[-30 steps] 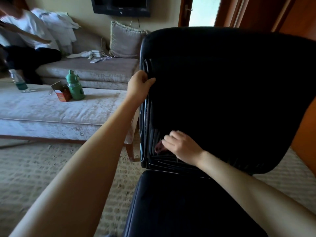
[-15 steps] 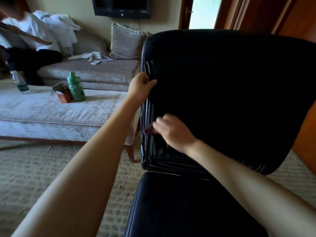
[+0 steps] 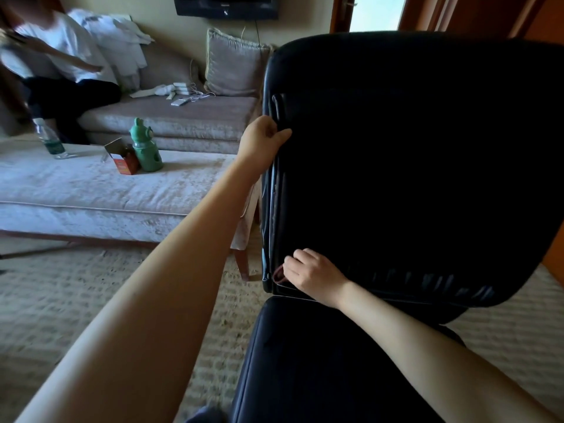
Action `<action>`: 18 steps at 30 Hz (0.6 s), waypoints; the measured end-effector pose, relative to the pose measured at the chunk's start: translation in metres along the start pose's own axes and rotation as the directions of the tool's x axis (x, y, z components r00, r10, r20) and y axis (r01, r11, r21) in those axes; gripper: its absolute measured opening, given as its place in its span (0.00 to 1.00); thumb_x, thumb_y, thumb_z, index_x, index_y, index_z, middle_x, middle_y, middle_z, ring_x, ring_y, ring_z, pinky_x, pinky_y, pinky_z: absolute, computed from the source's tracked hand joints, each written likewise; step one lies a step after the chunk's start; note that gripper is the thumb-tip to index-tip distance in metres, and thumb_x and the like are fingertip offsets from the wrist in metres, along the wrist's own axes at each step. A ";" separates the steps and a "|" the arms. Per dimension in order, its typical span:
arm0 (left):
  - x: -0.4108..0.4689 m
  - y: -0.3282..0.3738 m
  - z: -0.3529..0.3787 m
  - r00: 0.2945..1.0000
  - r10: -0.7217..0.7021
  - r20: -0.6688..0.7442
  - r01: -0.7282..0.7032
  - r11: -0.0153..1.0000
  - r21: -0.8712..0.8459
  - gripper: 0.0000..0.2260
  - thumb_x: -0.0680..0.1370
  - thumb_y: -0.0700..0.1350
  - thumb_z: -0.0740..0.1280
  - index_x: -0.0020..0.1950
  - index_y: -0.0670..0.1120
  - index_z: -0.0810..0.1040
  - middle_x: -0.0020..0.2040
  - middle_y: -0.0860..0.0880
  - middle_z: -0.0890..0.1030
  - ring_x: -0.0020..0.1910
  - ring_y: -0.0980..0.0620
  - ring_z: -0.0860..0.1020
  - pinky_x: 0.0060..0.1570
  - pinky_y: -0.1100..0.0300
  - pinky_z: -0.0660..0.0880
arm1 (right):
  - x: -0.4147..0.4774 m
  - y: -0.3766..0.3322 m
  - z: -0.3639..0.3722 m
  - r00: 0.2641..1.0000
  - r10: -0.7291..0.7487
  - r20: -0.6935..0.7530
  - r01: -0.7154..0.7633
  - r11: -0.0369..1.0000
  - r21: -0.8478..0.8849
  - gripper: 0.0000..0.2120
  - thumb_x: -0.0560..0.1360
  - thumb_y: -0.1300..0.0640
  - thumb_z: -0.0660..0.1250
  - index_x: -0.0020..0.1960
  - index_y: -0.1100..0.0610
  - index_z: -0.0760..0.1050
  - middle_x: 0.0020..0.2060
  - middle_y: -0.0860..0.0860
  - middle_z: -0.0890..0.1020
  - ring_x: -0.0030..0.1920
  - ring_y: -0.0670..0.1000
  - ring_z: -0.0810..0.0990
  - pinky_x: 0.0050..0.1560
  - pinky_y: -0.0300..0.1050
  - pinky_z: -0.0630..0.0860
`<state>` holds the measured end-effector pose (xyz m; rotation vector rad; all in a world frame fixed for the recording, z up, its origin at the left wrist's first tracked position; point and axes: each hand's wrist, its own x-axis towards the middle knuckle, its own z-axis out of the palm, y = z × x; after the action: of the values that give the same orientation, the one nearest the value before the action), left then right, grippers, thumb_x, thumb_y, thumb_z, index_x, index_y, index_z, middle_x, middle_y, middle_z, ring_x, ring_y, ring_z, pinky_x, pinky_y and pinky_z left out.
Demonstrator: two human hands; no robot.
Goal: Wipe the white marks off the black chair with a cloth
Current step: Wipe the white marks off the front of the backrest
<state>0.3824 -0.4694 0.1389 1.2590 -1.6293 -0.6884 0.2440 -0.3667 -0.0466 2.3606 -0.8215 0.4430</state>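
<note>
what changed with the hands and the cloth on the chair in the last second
The right hand, holding the pinkish cloth, went up the left side of the chair backrest, then came back down to its lower left corner, where it is now. The left hand kept its grip on the backrest's left edge, higher up. Nothing was let go or newly taken hold of.

I see open carpet [image 3: 76, 315] left of the chair [image 3: 412, 178]. The desk [image 3: 91, 190] corner stands just beside its backrest, narrowing that side.
</note>
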 end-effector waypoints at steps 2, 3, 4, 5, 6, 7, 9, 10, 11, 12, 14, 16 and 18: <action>-0.005 0.001 0.001 1.000 -0.009 -0.019 0.009 1.000 -0.016 0.14 0.76 0.44 0.68 0.35 0.48 0.65 0.33 0.53 0.68 0.31 0.59 0.66 0.32 0.66 0.64 | 0.001 0.003 -0.004 0.998 -0.059 0.001 0.059 0.998 0.018 0.09 0.72 0.67 0.66 0.35 0.57 0.75 0.33 0.52 0.74 0.34 0.53 0.72 0.37 0.45 0.70; -0.009 -0.001 0.002 0.999 -0.019 -0.039 0.017 0.999 -0.041 0.12 0.76 0.44 0.69 0.37 0.46 0.68 0.34 0.54 0.68 0.32 0.59 0.67 0.31 0.68 0.65 | 0.007 0.008 -0.011 0.999 -0.044 -0.023 0.045 0.998 0.032 0.09 0.73 0.67 0.64 0.36 0.58 0.76 0.33 0.52 0.74 0.34 0.53 0.72 0.37 0.45 0.70; -0.013 -0.004 0.003 0.997 -0.026 -0.068 0.022 0.998 -0.065 0.09 0.76 0.43 0.69 0.40 0.44 0.69 0.34 0.54 0.69 0.32 0.60 0.67 0.31 0.70 0.65 | 0.016 0.016 -0.021 0.999 0.000 -0.050 0.003 0.999 0.052 0.08 0.74 0.67 0.62 0.39 0.59 0.76 0.34 0.53 0.74 0.35 0.54 0.71 0.37 0.47 0.69; -0.019 -0.009 0.005 0.995 -0.027 -0.100 0.019 0.997 -0.081 0.08 0.75 0.43 0.69 0.43 0.43 0.70 0.34 0.54 0.69 0.32 0.60 0.68 0.31 0.71 0.65 | 0.026 0.026 -0.032 0.993 0.075 -0.092 -0.068 0.995 0.071 0.08 0.74 0.68 0.61 0.41 0.60 0.77 0.35 0.54 0.75 0.35 0.55 0.71 0.37 0.48 0.69; -0.026 -0.016 0.007 0.992 -0.027 -0.122 0.016 0.996 -0.087 0.08 0.75 0.42 0.69 0.45 0.43 0.70 0.35 0.54 0.69 0.33 0.61 0.68 0.32 0.72 0.65 | 0.035 0.038 -0.042 0.976 0.161 -0.146 -0.150 0.985 0.083 0.08 0.73 0.68 0.61 0.43 0.61 0.78 0.36 0.55 0.75 0.36 0.56 0.72 0.37 0.50 0.69; -0.034 -0.026 0.010 0.991 -0.032 -0.129 0.022 0.996 -0.083 0.08 0.75 0.43 0.69 0.45 0.42 0.70 0.35 0.54 0.70 0.33 0.61 0.68 0.32 0.72 0.66 | 0.043 0.049 -0.052 0.952 0.233 -0.198 -0.219 0.972 0.091 0.08 0.72 0.68 0.60 0.44 0.63 0.78 0.38 0.56 0.77 0.36 0.57 0.73 0.36 0.51 0.70; -0.051 -0.047 0.016 0.993 -0.055 -0.106 0.050 0.997 -0.052 0.09 0.76 0.46 0.68 0.45 0.42 0.71 0.35 0.54 0.71 0.34 0.60 0.69 0.33 0.72 0.66 | 0.048 0.060 -0.060 0.926 0.279 -0.255 -0.262 0.960 0.098 0.11 0.72 0.68 0.59 0.47 0.66 0.80 0.41 0.59 0.80 0.37 0.59 0.75 0.37 0.51 0.72; -0.059 -0.058 0.018 0.994 -0.062 -0.089 0.060 0.998 -0.034 0.10 0.77 0.47 0.68 0.43 0.42 0.72 0.34 0.54 0.71 0.33 0.59 0.69 0.32 0.71 0.66 | 0.047 0.057 -0.058 0.927 0.272 -0.257 -0.250 0.961 0.116 0.12 0.74 0.68 0.57 0.48 0.67 0.80 0.42 0.60 0.80 0.37 0.60 0.76 0.38 0.51 0.74; -0.066 -0.068 0.020 0.995 -0.068 -0.075 0.067 0.998 -0.019 0.11 0.77 0.48 0.68 0.42 0.41 0.72 0.33 0.53 0.71 0.33 0.58 0.69 0.31 0.69 0.65 | 0.044 0.051 -0.054 0.931 0.265 -0.252 -0.238 0.962 0.131 0.15 0.78 0.67 0.54 0.49 0.68 0.80 0.43 0.61 0.81 0.38 0.60 0.77 0.39 0.51 0.75; -0.072 -0.077 0.022 0.995 -0.074 -0.066 0.073 0.997 -0.011 0.11 0.77 0.48 0.67 0.40 0.42 0.72 0.32 0.53 0.71 0.32 0.58 0.69 0.31 0.69 0.65 | 0.039 0.042 -0.047 0.938 0.248 -0.241 -0.219 0.965 0.141 0.19 0.80 0.66 0.50 0.49 0.68 0.80 0.44 0.62 0.81 0.38 0.61 0.78 0.40 0.51 0.76; -0.083 -0.090 0.024 0.996 -0.076 -0.044 0.076 0.997 -0.005 0.11 0.77 0.48 0.67 0.40 0.42 0.73 0.31 0.53 0.72 0.31 0.58 0.69 0.31 0.69 0.65 | 0.026 0.022 -0.031 0.963 0.189 -0.192 -0.165 0.977 0.135 0.21 0.82 0.63 0.49 0.49 0.66 0.80 0.45 0.60 0.81 0.40 0.60 0.78 0.42 0.51 0.75; -0.091 -0.098 0.024 0.998 -0.062 -0.016 0.063 0.998 0.008 0.10 0.77 0.47 0.68 0.40 0.42 0.74 0.32 0.53 0.73 0.31 0.59 0.70 0.30 0.70 0.65 | 0.014 0.005 -0.012 0.985 0.123 -0.123 -0.112 0.989 0.091 0.17 0.81 0.64 0.52 0.48 0.64 0.81 0.44 0.57 0.82 0.41 0.57 0.78 0.45 0.50 0.74; -0.098 -0.103 0.025 0.999 -0.049 0.008 0.049 0.998 0.032 0.09 0.77 0.46 0.68 0.41 0.41 0.74 0.33 0.52 0.73 0.31 0.59 0.70 0.31 0.71 0.66 | 0.004 -0.007 0.006 0.994 0.094 -0.052 -0.089 0.992 0.086 0.12 0.78 0.66 0.58 0.44 0.62 0.80 0.39 0.54 0.79 0.39 0.54 0.74 0.43 0.48 0.73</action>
<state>0.4065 -0.4125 0.0088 1.3243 -1.6265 -0.7012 0.2521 -0.3679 -0.0523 2.3815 -0.9042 0.5897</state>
